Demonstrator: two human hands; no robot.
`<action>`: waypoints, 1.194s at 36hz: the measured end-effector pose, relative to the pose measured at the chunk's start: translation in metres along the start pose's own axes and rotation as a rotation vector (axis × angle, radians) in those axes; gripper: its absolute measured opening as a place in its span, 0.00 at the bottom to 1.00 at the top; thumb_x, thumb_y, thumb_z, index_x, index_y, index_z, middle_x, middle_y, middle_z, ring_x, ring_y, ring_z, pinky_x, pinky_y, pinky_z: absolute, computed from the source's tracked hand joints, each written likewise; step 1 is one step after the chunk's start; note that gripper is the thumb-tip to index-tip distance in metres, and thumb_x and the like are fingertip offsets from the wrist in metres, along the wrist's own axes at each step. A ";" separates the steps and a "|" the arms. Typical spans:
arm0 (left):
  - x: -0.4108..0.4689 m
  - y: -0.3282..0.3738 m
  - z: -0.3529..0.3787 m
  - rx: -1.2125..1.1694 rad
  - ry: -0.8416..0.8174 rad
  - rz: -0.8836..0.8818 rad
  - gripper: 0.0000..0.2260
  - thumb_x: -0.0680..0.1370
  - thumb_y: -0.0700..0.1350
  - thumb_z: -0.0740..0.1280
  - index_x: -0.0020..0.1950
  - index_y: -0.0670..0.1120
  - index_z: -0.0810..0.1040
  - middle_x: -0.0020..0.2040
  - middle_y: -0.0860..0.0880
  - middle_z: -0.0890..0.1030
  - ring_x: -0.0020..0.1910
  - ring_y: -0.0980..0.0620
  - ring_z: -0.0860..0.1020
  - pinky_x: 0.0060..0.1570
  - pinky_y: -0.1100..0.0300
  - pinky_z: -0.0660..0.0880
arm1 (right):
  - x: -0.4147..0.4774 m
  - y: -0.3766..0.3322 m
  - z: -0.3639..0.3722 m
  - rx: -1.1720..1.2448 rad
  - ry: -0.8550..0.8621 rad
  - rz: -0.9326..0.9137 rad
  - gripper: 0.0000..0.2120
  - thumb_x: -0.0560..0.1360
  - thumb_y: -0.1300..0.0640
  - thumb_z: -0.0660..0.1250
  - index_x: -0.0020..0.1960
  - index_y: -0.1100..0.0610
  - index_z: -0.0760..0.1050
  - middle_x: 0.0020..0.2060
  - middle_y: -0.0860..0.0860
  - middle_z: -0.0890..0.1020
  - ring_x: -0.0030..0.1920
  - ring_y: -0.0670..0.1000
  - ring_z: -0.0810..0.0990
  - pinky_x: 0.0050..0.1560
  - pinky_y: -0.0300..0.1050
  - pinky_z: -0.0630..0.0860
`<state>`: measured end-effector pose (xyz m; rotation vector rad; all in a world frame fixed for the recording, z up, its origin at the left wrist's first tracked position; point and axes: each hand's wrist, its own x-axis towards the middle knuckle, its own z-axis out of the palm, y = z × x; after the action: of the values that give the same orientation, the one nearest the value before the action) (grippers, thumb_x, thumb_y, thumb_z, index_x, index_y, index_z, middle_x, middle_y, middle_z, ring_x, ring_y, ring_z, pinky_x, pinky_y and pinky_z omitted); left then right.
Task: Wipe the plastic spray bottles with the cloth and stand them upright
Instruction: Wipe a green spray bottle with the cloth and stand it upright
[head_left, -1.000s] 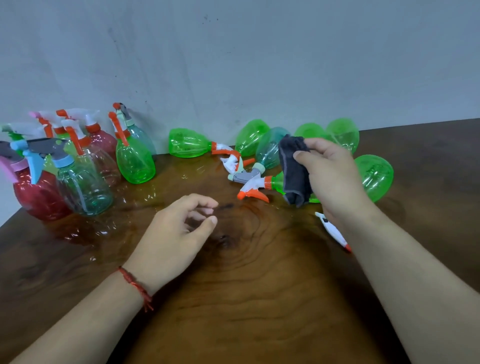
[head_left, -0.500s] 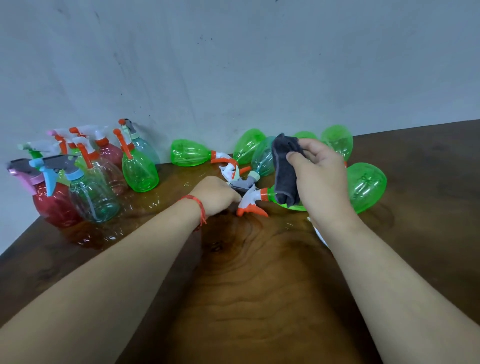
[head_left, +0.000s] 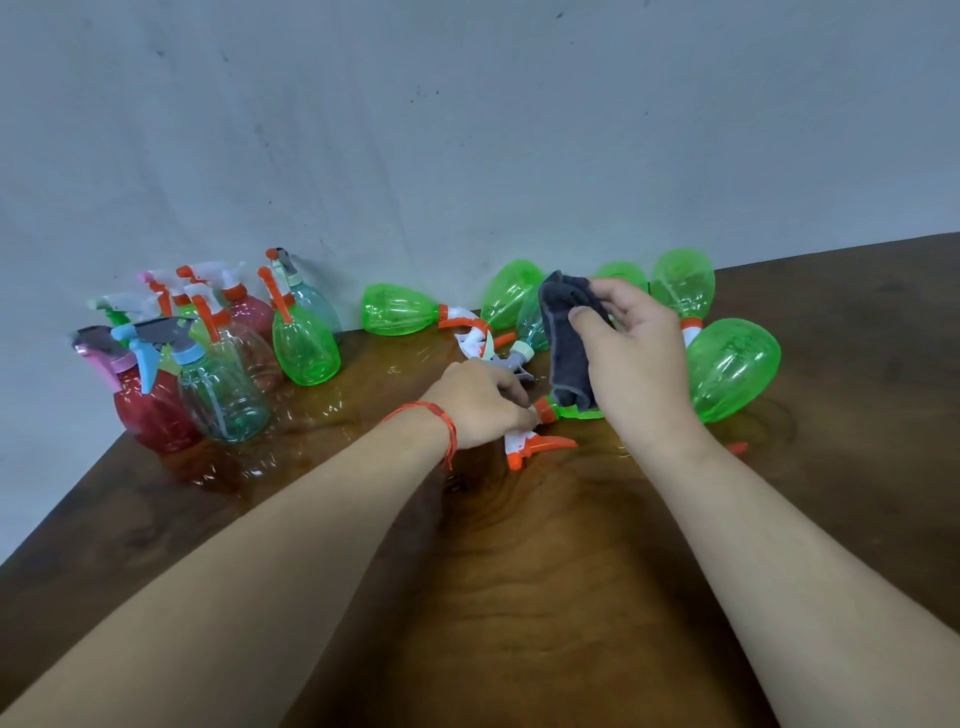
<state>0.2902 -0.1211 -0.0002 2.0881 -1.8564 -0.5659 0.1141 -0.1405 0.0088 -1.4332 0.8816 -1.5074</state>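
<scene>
Centrally, a translucent green plastic spray bottle (head_left: 579, 413) lies on the wooden table (head_left: 519, 597), its orange collar (head_left: 543, 409) gripped by the curled left hand (head_left: 480, 405); a dark grey cloth (head_left: 566, 338) is pinched in the right hand (head_left: 641, 364). Probably light, thin-walled, slick: the stiff neck is preferred.

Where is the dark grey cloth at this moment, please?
In the head view the cloth is right of centre, held by the right hand over the lying green bottle whose spray head the left hand grips.

A dark brown wooden table (head_left: 519, 597) with glossy, swirling grain; behind it a plain grey, lightly marked wall (head_left: 467, 130).
</scene>
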 end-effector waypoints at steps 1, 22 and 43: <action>-0.002 0.000 -0.003 0.033 0.018 0.000 0.05 0.71 0.60 0.76 0.39 0.61 0.84 0.52 0.53 0.83 0.60 0.47 0.77 0.59 0.51 0.79 | 0.000 0.000 -0.001 -0.002 0.003 -0.006 0.14 0.81 0.64 0.67 0.54 0.47 0.85 0.46 0.44 0.88 0.48 0.47 0.87 0.46 0.49 0.86; -0.070 -0.058 -0.070 0.243 -0.081 -0.074 0.12 0.77 0.56 0.76 0.56 0.54 0.81 0.53 0.55 0.81 0.51 0.54 0.83 0.56 0.54 0.79 | -0.018 0.010 0.015 -0.121 -0.158 0.021 0.15 0.80 0.61 0.67 0.54 0.42 0.84 0.48 0.39 0.87 0.52 0.43 0.86 0.58 0.56 0.84; -0.052 -0.017 -0.122 0.977 0.189 0.162 0.14 0.75 0.53 0.73 0.61 0.58 0.82 0.71 0.52 0.74 0.75 0.45 0.67 0.76 0.40 0.62 | -0.020 0.018 0.016 -0.184 -0.200 0.063 0.13 0.81 0.59 0.67 0.54 0.42 0.84 0.48 0.40 0.87 0.50 0.42 0.86 0.55 0.56 0.85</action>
<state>0.3582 -0.0727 0.1042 2.3149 -2.4141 0.7137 0.1315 -0.1283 -0.0142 -1.6418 0.9504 -1.2369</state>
